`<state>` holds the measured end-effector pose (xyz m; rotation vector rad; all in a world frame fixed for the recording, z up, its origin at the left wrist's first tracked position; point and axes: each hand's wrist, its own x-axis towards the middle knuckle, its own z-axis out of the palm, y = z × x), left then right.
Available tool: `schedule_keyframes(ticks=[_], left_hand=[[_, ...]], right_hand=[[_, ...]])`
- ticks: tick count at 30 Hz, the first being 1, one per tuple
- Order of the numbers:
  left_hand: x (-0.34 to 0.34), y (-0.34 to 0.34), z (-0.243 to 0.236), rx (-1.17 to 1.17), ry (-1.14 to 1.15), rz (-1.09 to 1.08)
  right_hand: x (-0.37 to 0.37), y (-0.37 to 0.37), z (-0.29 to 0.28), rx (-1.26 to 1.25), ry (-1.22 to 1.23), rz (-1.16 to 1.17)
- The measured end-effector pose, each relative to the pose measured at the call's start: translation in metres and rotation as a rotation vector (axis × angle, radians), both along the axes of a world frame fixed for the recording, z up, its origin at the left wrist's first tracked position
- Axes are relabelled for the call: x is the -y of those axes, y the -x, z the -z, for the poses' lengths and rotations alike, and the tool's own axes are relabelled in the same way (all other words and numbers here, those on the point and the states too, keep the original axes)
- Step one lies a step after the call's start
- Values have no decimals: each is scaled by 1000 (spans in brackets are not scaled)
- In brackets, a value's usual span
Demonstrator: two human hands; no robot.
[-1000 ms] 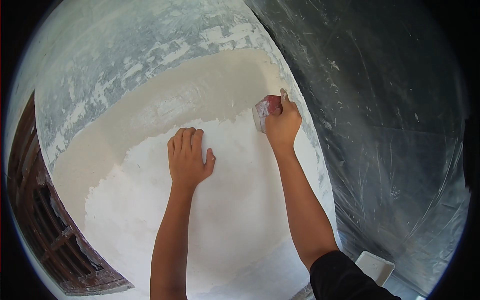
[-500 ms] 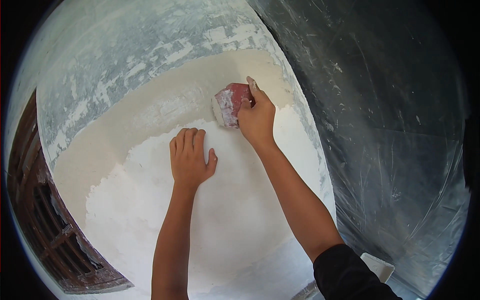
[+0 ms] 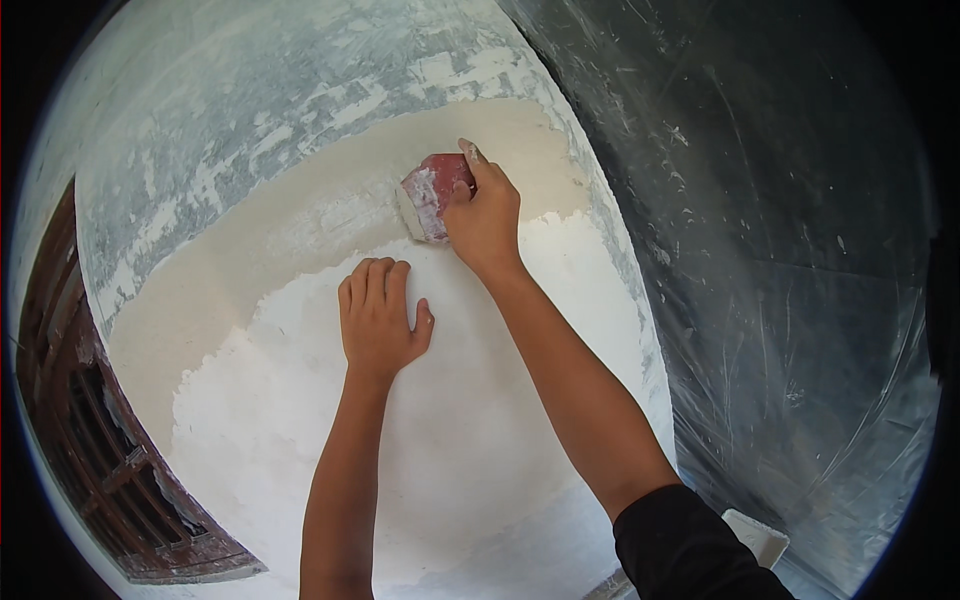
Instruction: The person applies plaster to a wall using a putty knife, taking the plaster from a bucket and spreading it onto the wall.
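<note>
Right hand (image 3: pixel 484 215): we find it clamped on a red scraper (image 3: pixel 432 192), thumb and fingers gripping the tool, one finger stretched along its back edge. Red scraper: smeared with white paste, lying over the beige band (image 3: pixel 230 255) near its lower border, blade edge toward the left. Left hand (image 3: pixel 378 322): empty, palm side to the white area (image 3: pixel 480 400), fingers close together, thumb spread apart. Beige band: a darker, seemingly damp coat arching across the wall above both hands; we count its area as largely covered, though a whitish streaky patch (image 3: pixel 340 218) just left of the blade looks uneven, and we judge smoothing there unfinished. White area: pale, mostly even, apparently coated and drier; a greyish zone shows at its lower right. Upper wall (image 3: pixel 250 110): grey-green with broken white strokes, outside the beige coat; by our reading, the part left without a full layer, as is the thin mottled strip along the right edge. Farther out, we list a brown barred window frame (image 3: pixel 105 440) at left, a dark plastic sheet (image 3: pixel 790 260) at right, and a white tray (image 3: pixel 757 536) beside the black sleeve (image 3: pixel 690 545).
</note>
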<state>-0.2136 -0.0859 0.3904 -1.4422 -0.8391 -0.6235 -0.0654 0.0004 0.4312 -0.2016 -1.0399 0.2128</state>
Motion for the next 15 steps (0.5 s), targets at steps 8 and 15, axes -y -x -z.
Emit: schedule_keyframes(ticks=[8, 15], left_hand=[[2, -4, -1, -12, -8, -16], [1, -1, 0, 5, -3, -15]], right_hand=[[-59, -61, 43, -267, 274, 306], [-31, -24, 32, 101, -14, 127]])
